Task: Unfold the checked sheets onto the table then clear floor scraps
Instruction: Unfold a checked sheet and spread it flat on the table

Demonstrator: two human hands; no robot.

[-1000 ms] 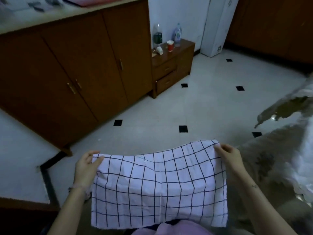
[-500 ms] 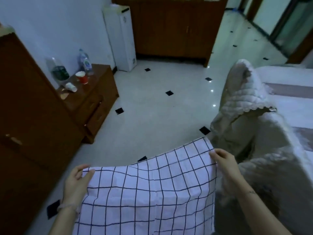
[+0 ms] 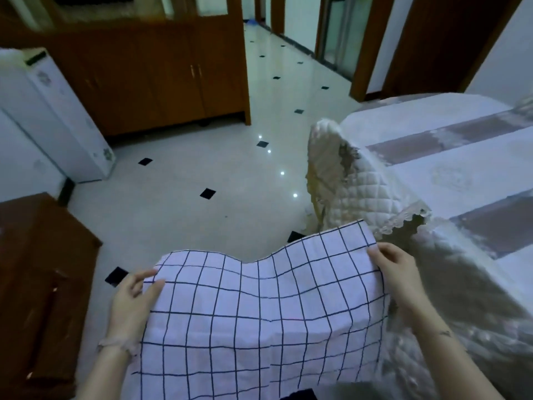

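A white checked sheet [image 3: 259, 313] with thin black grid lines hangs spread out in front of me, low in the view. My left hand [image 3: 135, 301] pinches its upper left corner. My right hand [image 3: 395, 269] pinches the upper right corner, which is held higher and farther away. The top edge sags between the two hands. To the right lies a table [image 3: 461, 174] under a pale striped cloth, its surface beside and beyond my right hand.
A chair with a quilted cream cover [image 3: 354, 180] stands against the table's near left side. A white cabinet [image 3: 54, 116] stands at left, a brown wooden unit [image 3: 37, 269] at lower left, brown cupboards [image 3: 161, 76] behind. The tiled floor [image 3: 202, 174] has black diamond insets.
The view has swung right, from the cupboards and side unit to the table and chair. Both hands keep the sheet's top corners, and the right corner now rises higher toward the table.
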